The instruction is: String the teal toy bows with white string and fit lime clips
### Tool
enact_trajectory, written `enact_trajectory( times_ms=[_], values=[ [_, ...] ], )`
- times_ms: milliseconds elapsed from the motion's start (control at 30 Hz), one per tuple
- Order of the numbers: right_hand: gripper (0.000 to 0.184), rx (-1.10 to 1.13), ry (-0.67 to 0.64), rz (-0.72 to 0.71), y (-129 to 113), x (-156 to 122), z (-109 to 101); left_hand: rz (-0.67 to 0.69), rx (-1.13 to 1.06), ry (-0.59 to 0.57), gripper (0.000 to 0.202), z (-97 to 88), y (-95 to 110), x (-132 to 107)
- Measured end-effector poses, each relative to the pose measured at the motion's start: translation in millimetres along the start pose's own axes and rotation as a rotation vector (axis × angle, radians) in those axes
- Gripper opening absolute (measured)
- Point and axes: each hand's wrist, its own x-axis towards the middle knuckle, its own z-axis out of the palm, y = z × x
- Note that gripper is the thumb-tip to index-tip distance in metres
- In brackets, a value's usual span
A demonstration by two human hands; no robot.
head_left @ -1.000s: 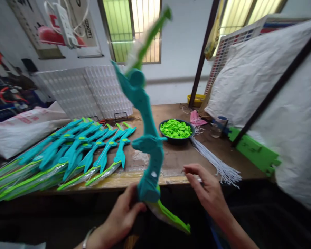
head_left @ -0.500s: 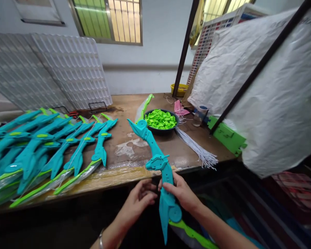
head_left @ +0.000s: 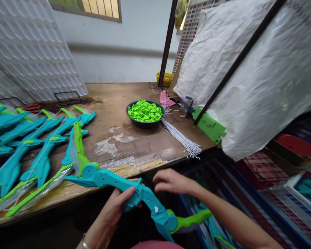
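Observation:
A teal toy bow (head_left: 134, 193) with lime green limbs lies almost level across my lap, below the table's front edge. My left hand (head_left: 116, 209) is wrapped round its teal middle from underneath. Just above the bow's grip hovers my right hand (head_left: 171, 181), fingers curled loosely and holding nothing that I can see. One green limb (head_left: 79, 145) points up and left over the table edge, the other (head_left: 194, 219) runs right toward the floor.
Several finished teal bows (head_left: 28, 145) lie in a row on the left of the wooden table (head_left: 124, 135). A dark bowl of green pieces (head_left: 145, 112), a bundle of white strings (head_left: 181, 138) and a large white sack (head_left: 256, 72) sit on the right. Crates stand on the floor at right.
The bow has swung from upright to nearly level, its upper end now pointing left. My right hand has let go of the grip and lifted just above it. The camera has tilted down and right.

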Motion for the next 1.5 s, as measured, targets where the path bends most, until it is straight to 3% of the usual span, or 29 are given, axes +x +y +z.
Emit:
enact_trajectory(
  times_ms=[67,133,233,333,467,700,867,1033,1200,1300,1500],
  values=[
    [0.018,-0.275,0.315,0.050,27,13,-29,0.026,-0.026,0.074,0.068,4.5,-10,0],
    [0.017,-0.364,0.508,0.159,58,27,-58,0.039,-0.058,0.136,0.070,8.5,-20,1],
    [0.021,-0.443,0.718,0.292,101,47,-91,0.058,-0.098,0.198,0.073,11.8,-32,4],
    [0.021,-0.499,0.832,0.331,125,64,-106,0.076,-0.085,0.205,0.076,10.5,-39,6],
    [0.023,-0.535,0.865,0.231,126,91,-115,0.109,0.020,0.206,0.071,6.7,-43,6],
    [0.027,-0.586,0.827,0.053,92,171,-149,0.139,0.036,0.240,0.071,2.5,-55,9],
    [0.026,-0.609,0.734,0.146,77,228,-164,0.136,0.001,0.245,0.076,1.9,-59,8],
    [0.023,-0.597,0.715,0.315,76,266,-167,0.140,0.039,0.218,0.075,1.8,-55,6],
    [0.015,-0.523,0.739,0.386,85,284,-167,0.152,0.075,0.194,0.071,-2.5,-55,7],
    [0.009,-0.438,0.784,0.388,92,284,-170,0.131,-0.010,0.203,0.068,-1.9,-54,10],
    [0.011,-0.274,0.950,0.217,94,270,-177,0.148,-0.286,0.280,0.055,8.5,-29,17]
  ],
)
